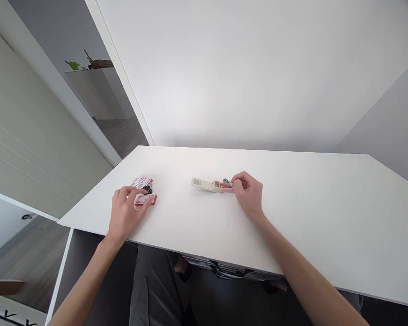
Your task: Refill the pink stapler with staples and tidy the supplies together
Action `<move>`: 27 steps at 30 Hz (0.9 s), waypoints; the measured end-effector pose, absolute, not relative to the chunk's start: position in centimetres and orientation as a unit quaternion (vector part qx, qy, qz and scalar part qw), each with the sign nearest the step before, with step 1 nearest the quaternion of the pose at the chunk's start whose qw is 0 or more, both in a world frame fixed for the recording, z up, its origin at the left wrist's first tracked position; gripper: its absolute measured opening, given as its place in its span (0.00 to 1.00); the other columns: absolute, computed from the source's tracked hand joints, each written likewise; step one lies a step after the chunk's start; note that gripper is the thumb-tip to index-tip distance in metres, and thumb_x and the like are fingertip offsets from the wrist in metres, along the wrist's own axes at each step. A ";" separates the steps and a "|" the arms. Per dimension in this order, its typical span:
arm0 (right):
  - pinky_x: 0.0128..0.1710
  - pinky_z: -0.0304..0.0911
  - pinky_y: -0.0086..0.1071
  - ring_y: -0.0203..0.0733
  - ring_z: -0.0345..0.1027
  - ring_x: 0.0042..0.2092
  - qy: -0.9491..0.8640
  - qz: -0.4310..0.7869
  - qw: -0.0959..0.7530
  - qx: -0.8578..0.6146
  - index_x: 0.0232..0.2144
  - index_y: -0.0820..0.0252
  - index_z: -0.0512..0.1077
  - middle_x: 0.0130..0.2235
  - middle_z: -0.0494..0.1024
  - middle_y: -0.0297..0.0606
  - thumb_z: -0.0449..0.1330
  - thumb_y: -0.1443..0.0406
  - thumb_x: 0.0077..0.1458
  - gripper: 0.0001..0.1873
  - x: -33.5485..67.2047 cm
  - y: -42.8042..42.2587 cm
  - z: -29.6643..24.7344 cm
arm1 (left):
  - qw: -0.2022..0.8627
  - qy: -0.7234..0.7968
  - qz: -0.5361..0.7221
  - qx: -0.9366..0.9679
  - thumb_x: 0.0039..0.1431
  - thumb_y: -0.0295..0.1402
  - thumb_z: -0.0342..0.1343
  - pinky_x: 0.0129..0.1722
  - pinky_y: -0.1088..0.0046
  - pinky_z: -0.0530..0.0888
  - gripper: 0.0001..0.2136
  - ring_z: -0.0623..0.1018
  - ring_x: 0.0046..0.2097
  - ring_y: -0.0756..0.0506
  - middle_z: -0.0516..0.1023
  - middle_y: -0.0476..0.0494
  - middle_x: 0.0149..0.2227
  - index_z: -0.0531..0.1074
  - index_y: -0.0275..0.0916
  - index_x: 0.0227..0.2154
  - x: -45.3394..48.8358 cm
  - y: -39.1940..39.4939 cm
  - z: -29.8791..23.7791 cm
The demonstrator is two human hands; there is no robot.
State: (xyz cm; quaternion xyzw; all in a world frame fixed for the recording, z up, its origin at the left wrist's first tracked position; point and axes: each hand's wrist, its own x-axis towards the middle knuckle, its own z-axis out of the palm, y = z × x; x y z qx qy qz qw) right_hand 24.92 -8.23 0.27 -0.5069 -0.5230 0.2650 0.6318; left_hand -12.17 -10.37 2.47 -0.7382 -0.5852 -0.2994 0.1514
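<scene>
On the left part of the white table, my left hand (pixel 125 213) reaches over two small red-and-white boxes (pixel 145 199) and a small black object (pixel 147 189). Its index finger is at the black object and its thumb lies along the nearer box, with the fingers apart. A narrow beige case (pixel 206 184) lies near the middle, its lid swung out to the left and its pinkish compartments showing. My right hand (pixel 247 192) is closed in a pinch at the case's right end. A small silver metal piece (pixel 227 182) sticks out at its fingertips. The case's right end is hidden.
The white tabletop (pixel 319 203) runs up to a white wall at the back. Below the front edge are my legs and a dark metal frame with black handles (pixel 227 270). A doorway at the far left shows a cabinet (pixel 97 93) with things on top.
</scene>
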 end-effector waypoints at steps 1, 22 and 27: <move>0.25 0.52 0.32 0.36 0.57 0.25 -0.521 0.296 0.630 -0.494 0.24 0.55 0.70 0.25 0.71 0.31 0.54 0.68 0.51 0.07 24.9 -8.4 0.3 | 0.143 -0.584 -0.280 -0.749 0.68 0.49 0.57 0.53 0.52 0.74 0.16 0.75 0.50 0.35 0.75 0.37 0.47 0.78 0.42 0.44 -12.8 -10.6 2.5; 0.30 0.63 0.31 0.34 0.67 0.26 -0.663 0.539 0.375 -0.360 0.33 0.56 0.76 0.34 0.82 0.33 0.56 0.69 0.54 0.08 23.7 -9.1 0.8 | -0.053 -0.471 -0.204 -0.857 0.73 0.43 0.52 0.62 0.52 0.74 0.22 0.76 0.63 0.37 0.77 0.41 0.62 0.66 0.49 0.67 -7.8 -11.5 2.5; 0.34 0.65 0.32 0.36 0.74 0.30 -0.676 0.526 0.370 -0.361 0.38 0.56 0.80 0.33 0.83 0.33 0.57 0.69 0.58 0.12 23.9 -9.1 1.4 | -0.131 -0.494 -0.251 -0.822 0.70 0.47 0.56 0.58 0.56 0.78 0.26 0.81 0.55 0.40 0.81 0.43 0.54 0.64 0.49 0.67 -5.2 -11.5 2.9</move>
